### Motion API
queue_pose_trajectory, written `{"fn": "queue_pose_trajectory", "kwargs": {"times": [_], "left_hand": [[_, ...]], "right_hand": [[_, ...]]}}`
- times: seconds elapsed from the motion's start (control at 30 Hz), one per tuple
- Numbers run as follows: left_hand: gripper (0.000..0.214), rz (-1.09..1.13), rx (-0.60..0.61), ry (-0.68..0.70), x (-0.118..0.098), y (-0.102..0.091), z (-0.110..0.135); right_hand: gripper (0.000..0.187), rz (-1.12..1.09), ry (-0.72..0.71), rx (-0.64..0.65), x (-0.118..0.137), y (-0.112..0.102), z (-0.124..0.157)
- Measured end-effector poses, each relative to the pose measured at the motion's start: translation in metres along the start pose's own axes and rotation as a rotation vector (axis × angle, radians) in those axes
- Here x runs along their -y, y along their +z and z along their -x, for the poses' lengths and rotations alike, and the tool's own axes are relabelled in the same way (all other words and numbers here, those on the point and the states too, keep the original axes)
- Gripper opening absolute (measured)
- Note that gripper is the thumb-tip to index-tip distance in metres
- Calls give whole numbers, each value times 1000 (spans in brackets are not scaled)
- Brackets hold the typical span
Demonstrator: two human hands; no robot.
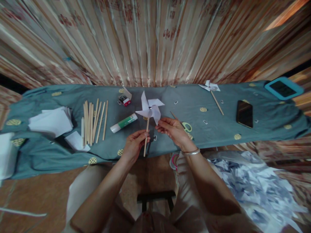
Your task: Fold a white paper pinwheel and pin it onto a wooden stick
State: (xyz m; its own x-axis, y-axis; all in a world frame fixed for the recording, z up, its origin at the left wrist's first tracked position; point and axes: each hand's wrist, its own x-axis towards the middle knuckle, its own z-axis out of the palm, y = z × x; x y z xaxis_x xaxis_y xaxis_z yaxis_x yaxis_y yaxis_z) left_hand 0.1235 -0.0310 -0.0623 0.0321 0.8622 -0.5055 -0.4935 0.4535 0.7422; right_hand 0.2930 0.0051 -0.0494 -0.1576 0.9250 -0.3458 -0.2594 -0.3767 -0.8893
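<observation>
A white paper pinwheel [155, 102] with a round metal pin at its centre stands on a wooden stick above the table. The fingers of my left hand [133, 145] are closed round that stick, below the blades. At the lower right blade, my right hand [173, 130] pinches the paper near its tip. Partly behind my right hand lie scissors [187, 126] with light green handles. To the left of the pinwheel are a green and white glue stick [124, 123] and an open small red box [126, 101] with dark contents.
Several wooden sticks [91, 124] and a stack of white paper [52, 122] lie left on the green cloth [167, 145]. Rightward are another pinwheel [211, 86], a phone [245, 114] and a blue-framed tablet [283, 88]. Paper scraps [259, 187] fill the lower right, below the table.
</observation>
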Motion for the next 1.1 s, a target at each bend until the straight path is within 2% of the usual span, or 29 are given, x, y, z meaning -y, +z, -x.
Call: {"fn": "queue_pose_trajectory", "kwargs": {"times": [0.2,0.43,0.6,1.1], "left_hand": [[35,11,-6,3,-1,1,1],[35,5,36,-41,-2,2,5],[36,-16,52,-47,0,3,8],[43,-65,70,-5,6,1,6]], "right_hand": [[47,39,2,0,0,2,1],[44,-50,-71,-106,-2,-4,-6],[42,-155,-58,-109,1,-8,-9],[41,-249,42,-41,4,-6,1]]}}
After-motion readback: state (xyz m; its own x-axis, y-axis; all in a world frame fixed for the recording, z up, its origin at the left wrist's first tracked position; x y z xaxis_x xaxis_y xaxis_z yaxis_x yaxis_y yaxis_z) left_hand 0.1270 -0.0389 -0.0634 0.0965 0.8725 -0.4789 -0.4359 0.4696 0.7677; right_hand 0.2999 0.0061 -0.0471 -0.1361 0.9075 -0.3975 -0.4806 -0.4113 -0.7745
